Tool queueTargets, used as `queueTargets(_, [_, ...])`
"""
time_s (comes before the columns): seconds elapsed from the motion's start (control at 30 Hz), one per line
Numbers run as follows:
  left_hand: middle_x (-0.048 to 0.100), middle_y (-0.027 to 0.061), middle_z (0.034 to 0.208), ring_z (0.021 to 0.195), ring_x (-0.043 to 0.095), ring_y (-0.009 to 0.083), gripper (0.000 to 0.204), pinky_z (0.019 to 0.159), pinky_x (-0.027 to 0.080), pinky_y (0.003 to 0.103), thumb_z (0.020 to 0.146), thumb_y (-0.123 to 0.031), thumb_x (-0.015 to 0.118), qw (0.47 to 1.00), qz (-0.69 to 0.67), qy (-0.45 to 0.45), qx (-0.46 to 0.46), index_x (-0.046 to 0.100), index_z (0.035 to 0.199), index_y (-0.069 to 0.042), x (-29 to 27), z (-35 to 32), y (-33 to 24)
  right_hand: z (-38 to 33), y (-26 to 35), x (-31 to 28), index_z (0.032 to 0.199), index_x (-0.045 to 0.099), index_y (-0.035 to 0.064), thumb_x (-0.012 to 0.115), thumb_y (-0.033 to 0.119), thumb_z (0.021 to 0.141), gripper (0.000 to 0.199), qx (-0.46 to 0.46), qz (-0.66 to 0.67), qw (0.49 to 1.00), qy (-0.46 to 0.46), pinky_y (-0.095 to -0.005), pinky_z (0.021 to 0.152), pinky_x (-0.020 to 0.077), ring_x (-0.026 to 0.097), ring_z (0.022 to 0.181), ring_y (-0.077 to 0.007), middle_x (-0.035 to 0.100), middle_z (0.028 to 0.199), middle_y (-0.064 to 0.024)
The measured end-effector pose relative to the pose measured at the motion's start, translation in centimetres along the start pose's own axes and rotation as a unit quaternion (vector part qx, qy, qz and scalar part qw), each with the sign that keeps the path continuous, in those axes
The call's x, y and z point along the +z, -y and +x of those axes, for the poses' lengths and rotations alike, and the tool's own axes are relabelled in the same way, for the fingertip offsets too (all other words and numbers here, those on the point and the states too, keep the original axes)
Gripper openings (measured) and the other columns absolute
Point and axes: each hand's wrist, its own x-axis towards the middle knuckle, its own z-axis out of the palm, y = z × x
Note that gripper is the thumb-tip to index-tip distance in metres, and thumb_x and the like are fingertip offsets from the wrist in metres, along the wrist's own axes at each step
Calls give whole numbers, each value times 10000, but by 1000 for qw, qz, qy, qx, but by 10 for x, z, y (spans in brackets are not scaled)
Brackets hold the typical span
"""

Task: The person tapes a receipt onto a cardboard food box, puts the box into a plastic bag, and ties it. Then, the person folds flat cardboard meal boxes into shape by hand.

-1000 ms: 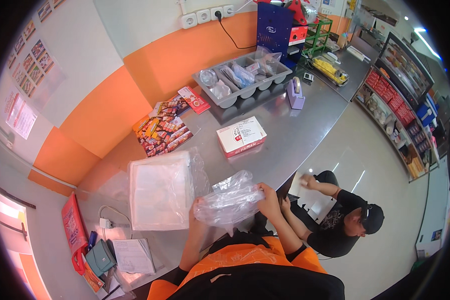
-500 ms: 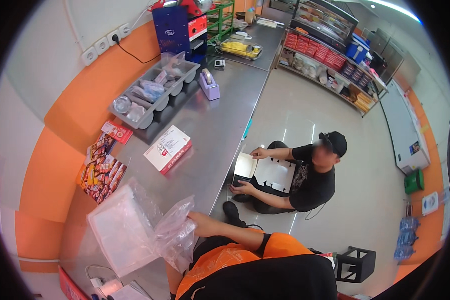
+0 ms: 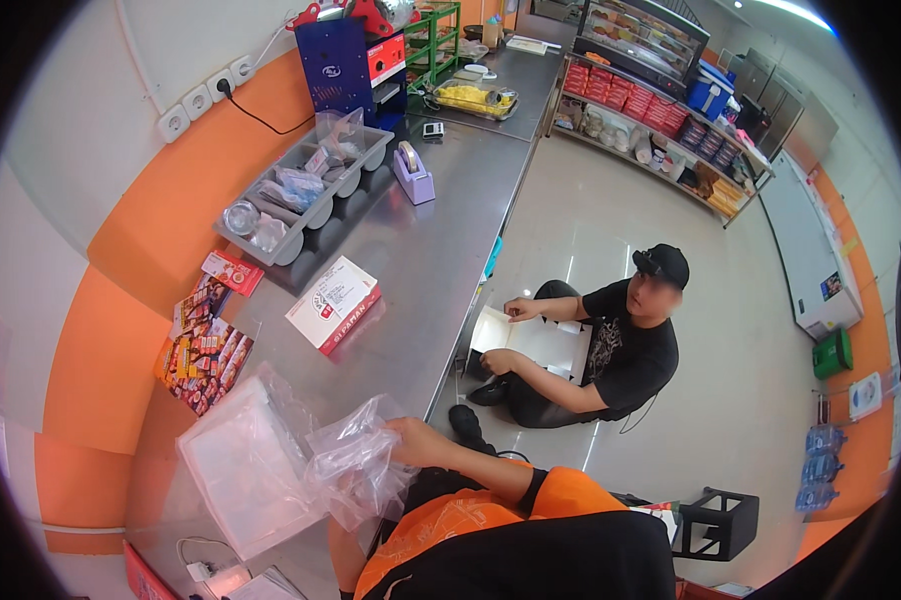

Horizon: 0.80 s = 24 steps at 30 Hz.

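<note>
- Landmark: one white-and-red box (image 3: 336,305) on the steel counter (image 3: 451,225).
- Right hand (image 3: 409,441), nearer the wearer than the box, gripped crumpled clear plastic (image 3: 354,462) at the plastic's right edge.
- Left forearm (image 3: 347,556) reached up at the plastic's lower edge; left hand hidden, I couldn't tell its grip.
- One white flat pack (image 3: 246,455), clear-wrapped, lay wearer-side of the box, left of both hands.
- Counted beyond the box: one purple tape dispenser (image 3: 417,180), four wall sockets (image 3: 198,99).
- One grey compartment tray (image 3: 291,250), also beyond, held clear cups (image 3: 241,217) and small plastic packets (image 3: 299,187).
</note>
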Motion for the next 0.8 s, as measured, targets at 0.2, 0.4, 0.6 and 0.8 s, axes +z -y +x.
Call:
queueTargets(0.2, [577,84,935,890,556,201,354,684,474,276,824,-169,538,1000,-12,-5,1,456,1144,-43,4,2,-5,5,-13,2,1000,568,5,602,56,674,331,-44,50,996,57,-280,721,445,576,775,-158,618,850,-116])
queueTargets(0.4, [577,87,943,887,559,209,368,678,475,277,825,-178,541,999,-21,-12,32,454,1157,-45,6,7,-17,3,-8,-17,1032,555,-3,492,-92,674,374,-19,206,973,104,-226,747,414,529,817,-94,590,893,-33])
queueTargets(0.6, [524,36,814,810,507,118,161,655,448,253,801,-120,568,982,82,-42,167,485,918,-48,6,22,-34,5,-11,-20,1044,543,0,439,-126,696,384,-52,251,964,73,-215,761,402,513,848,-86,574,921,-13])
queueTargets(0.8, [430,-15,782,689,404,56,162,615,376,193,809,-96,543,946,172,-95,256,384,785,-77,-1,34,-41,8,-1,-24,1022,538,1,476,-87,685,354,-101,231,964,79,-251,775,406,520,854,-112,584,911,-43])
